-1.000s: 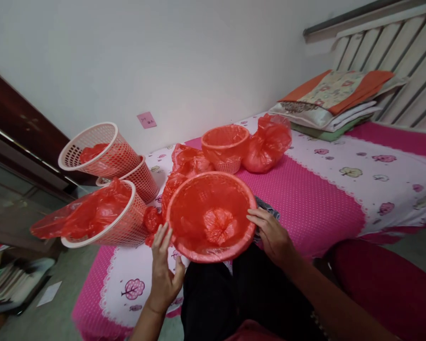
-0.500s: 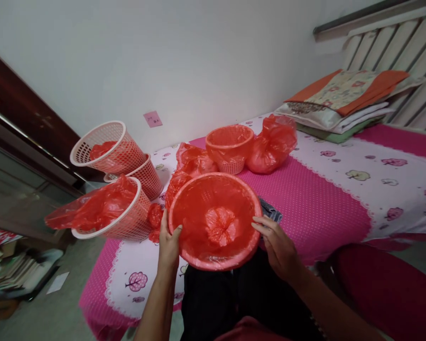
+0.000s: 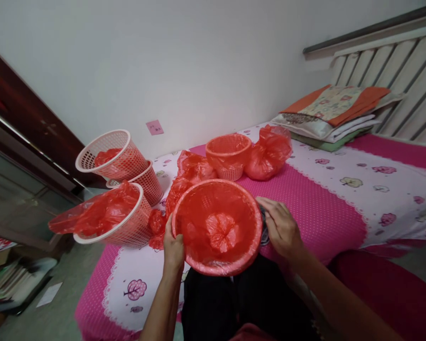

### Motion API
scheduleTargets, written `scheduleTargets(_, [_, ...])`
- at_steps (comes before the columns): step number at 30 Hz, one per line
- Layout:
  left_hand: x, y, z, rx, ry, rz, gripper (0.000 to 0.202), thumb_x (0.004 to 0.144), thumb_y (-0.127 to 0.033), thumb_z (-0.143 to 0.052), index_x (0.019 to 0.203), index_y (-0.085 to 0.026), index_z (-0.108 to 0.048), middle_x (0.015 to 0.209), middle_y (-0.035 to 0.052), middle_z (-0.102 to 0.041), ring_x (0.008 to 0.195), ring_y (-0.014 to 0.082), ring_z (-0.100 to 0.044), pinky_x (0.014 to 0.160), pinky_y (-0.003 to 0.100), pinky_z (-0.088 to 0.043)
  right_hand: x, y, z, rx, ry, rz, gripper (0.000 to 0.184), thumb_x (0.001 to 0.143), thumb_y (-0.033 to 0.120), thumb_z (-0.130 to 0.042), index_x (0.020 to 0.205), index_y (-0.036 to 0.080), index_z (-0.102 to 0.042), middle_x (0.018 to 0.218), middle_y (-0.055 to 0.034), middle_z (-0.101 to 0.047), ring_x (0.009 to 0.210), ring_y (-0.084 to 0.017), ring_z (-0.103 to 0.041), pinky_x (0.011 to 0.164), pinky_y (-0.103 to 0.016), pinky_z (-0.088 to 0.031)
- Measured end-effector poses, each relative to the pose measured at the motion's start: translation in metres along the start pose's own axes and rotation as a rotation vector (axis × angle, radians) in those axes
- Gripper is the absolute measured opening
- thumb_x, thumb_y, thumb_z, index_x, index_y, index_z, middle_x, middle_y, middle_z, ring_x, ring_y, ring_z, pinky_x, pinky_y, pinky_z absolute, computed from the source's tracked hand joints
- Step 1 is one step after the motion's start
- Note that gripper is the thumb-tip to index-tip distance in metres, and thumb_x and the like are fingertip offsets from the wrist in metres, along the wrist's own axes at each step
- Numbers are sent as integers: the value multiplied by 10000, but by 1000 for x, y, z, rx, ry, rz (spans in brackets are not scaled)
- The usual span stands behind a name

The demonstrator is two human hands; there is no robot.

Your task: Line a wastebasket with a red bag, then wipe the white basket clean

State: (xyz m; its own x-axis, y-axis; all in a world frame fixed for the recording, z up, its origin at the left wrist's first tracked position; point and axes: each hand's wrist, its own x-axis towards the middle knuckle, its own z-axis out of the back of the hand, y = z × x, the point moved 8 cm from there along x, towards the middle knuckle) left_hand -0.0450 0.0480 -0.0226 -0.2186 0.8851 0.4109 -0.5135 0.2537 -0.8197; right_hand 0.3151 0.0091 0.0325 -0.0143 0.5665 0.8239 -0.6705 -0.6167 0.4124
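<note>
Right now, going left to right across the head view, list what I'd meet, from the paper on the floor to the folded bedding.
White paper → front tilted basket → left hand → red-lined basket → right hand → folded bedding.

3 baskets (image 3: 139, 228) lie left of the front basket (image 3: 218, 270), 1 basket (image 3: 231, 164) behind it.

Bed (image 3: 319, 203), pink and white. Wall edge: lined basket (image 3: 231, 172), bulging bag (image 3: 264, 163) just right; farther right, folded stack (image 3: 335, 113). Left end: pale basket (image 3: 139, 228), tipped.
</note>
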Motion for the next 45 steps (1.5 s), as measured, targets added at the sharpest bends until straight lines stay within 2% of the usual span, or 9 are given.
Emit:
scheduleTargets(3, [-4, -5, 2, -69, -62, 89, 804, 810, -60, -520, 1590, -250, -474, 1615, 79, -575, 1478, 266, -569, 1210, 459, -516, 42, 20, -17, 78, 84, 65, 529, 1054, 129, -407, 1541, 254, -571, 1420, -125, -699, 1326, -297, -645, 1130, -584, -524])
scheduleTargets(7, [-12, -17, -2, -102, -61, 151, 842, 785, -50, -512, 1602, -246, -455, 1660, 76, -521, 1551, 279, -478, 1297, 503, -400, 80, 88, -73, 189, 330, 296, 485, 1056, 130, -424, 1485, 238, -623, 1486, -103, -673, 1440, -253, -574, 1218, -540, -470])
scheduleTargets(11, [-23, -29, -7, -123, -63, 122, 841, 779, -73, -529, 1601, -227, -440, 1703, 88, -459, 1622, 284, -353, 1343, 497, -294, 71, 152, -140, 166, 584, 571, 412, 1004, 130, -577, 1401, 162, -682, 1496, -127, -672, 1490, -284, -527, 1253, -496, -429])
scheduleTargets(14, [-34, -36, -11, -135, -64, 86, 845, 788, -84, -514, 1615, -225, -411, 1723, 86, -425, 1638, 271, -318, 1347, 474, -278, 61, 164, -173, 89, 707, 641, 393, 993, 143, -629, 1379, 173, -698, 1488, -110, -683, 1493, -275, -526, 1277, -449, -390])
scheduleTargets(18, [-45, -46, -9, -121, -115, 117, 867, 765, -69, -497, 1619, -202, -434, 1723, 82, -428, 1658, 254, -261, 1372, 447, -179, 66, 148, -187, 38, 784, 637, 395, 1035, 147, -571, 1419, 148, -663, 1493, -138, -670, 1493, -269, -515, 1272, -510, -369])
scheduleTargets(23, [-51, -61, -10, -164, -122, 171, 878, 762, -77, -500, 1631, -185, -442, 1720, 83, -435, 1621, 250, -352, 1357, 401, -234, 86, 121, -184, 22, 785, 660, 357, 1073, 225, -577, 1414, 145, -648, 1460, -157, -679, 1422, -287, -555, 1212, -525, -394])
scheduleTargets(27, [-58, -60, -13, -197, -121, 205, 886, 780, -89, -504, 1652, -219, -414, 1700, 65, -467, 1610, 255, -375, 1345, 420, -277, 93, 109, -186, -16, 805, 740, 312, 1019, 294, -720, 1294, 152, -686, 1280, -137, -747, 1217, -271, -658, 1071, -440, -467])
scheduleTargets(32, [-63, -60, -14, -192, -114, 154, 869, 809, -98, -504, 1662, -229, -401, 1659, 69, -522, 1600, 258, -394, 1336, 431, -301, 101, 96, -190, -92, 816, 718, 184, 1069, 337, -648, 1121, 168, -699, 1103, -94, -762, 988, -227, -671, 869, -365, -489])
scheduleTargets(45, [-63, -53, -11, -204, -131, 211, 884, 798, -110, -500, 1665, -236, -388, 1677, 64, -495, 1559, 245, -458, 1318, 414, -333, 126, 11, -155, 81, 860, 282, 190, 1086, 250, -542, 1101, 158, -708, 1005, -57, -724, 890, -181, -654, 815, -289, -471])
